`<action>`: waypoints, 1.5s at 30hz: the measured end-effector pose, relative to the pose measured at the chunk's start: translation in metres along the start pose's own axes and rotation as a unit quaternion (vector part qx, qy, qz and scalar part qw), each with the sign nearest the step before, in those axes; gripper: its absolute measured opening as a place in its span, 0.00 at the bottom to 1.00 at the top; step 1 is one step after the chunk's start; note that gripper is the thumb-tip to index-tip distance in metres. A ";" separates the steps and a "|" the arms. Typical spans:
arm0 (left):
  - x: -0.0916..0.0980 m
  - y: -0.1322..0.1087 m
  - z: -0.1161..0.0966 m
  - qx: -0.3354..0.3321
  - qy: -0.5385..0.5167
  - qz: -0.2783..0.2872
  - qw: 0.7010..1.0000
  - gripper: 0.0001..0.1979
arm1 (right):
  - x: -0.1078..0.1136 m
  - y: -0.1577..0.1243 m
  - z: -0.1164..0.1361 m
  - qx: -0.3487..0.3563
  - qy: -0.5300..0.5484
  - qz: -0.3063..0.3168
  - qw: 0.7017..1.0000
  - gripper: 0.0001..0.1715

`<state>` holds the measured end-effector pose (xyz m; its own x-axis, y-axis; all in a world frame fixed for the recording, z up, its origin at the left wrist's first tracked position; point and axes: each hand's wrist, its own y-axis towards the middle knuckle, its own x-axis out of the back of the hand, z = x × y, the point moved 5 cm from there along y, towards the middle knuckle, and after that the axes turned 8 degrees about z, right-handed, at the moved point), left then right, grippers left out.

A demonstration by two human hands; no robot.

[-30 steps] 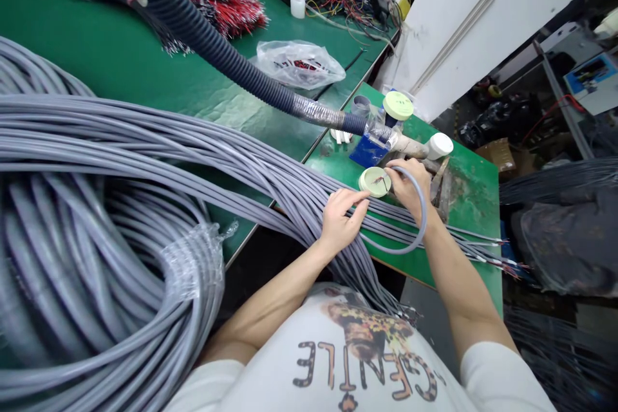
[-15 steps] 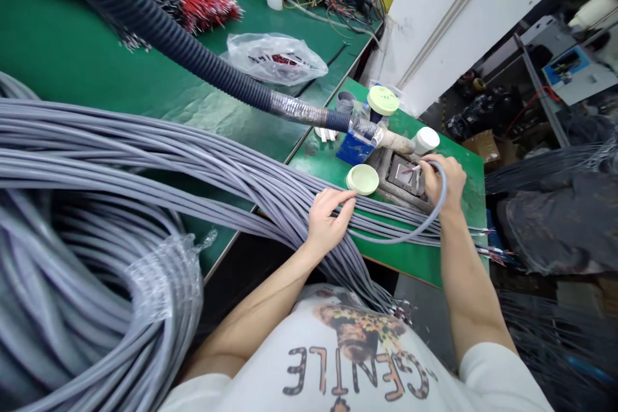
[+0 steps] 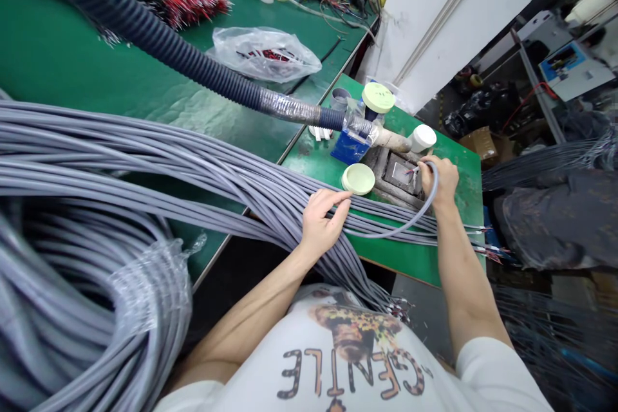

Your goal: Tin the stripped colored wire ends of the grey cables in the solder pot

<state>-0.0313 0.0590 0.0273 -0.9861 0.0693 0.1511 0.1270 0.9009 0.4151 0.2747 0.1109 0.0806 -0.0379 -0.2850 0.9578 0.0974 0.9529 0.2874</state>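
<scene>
Our right hand (image 3: pixel 443 181) moved its pinched cable (image 3: pixel 427 208) to the pot (image 3: pixel 393 192). Our left hand (image 3: pixel 322 215) lay loosely open; slipping could over-dip wires (image 3: pixel 410 171).

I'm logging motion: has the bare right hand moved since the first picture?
Yes, the right hand moved rightward, away from the shallow round pale-green cup.

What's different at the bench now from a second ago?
The right hand has carried the end of the grey cable rightward: its wire ends went from the pale green dish to the shiny square; whether they touch it, I can't tell. It kept its grip. The left hand stayed beside the dish.
</scene>
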 end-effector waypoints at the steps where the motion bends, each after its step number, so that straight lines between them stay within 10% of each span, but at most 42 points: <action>1: 0.000 0.000 0.000 0.000 0.000 0.000 1.000 0.08 | -0.001 0.000 0.000 -0.001 -0.001 0.002 1.000 0.14; 12: -0.002 0.000 0.001 0.005 0.007 0.002 1.000 0.08 | -0.006 -0.001 0.007 0.001 0.005 0.007 1.000 0.14; 21: -0.006 -0.001 -0.008 0.016 -0.089 0.019 0.996 0.07 | 0.093 -0.091 0.064 0.159 0.219 -0.094 0.958 0.16; 26: -0.046 -0.018 -0.032 0.172 -0.332 0.169 0.912 0.10 | 0.101 -0.155 0.089 0.268 0.264 -0.122 0.919 0.29; 31: -0.074 -0.038 -0.043 0.300 -0.478 0.179 0.806 0.11 | 0.094 -0.187 0.095 0.290 0.247 -0.089 0.920 0.30; 45: -0.073 -0.046 -0.050 0.338 -0.494 0.138 0.789 0.08 | 0.083 -0.207 0.100 0.309 0.274 -0.078 0.907 0.24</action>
<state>0.0399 -0.0084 0.0419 -0.5753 0.3026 -0.7599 0.5951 0.7922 -0.1351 0.1522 -0.0997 0.0994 0.5135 -0.2686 0.8150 -0.4499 0.7245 0.5222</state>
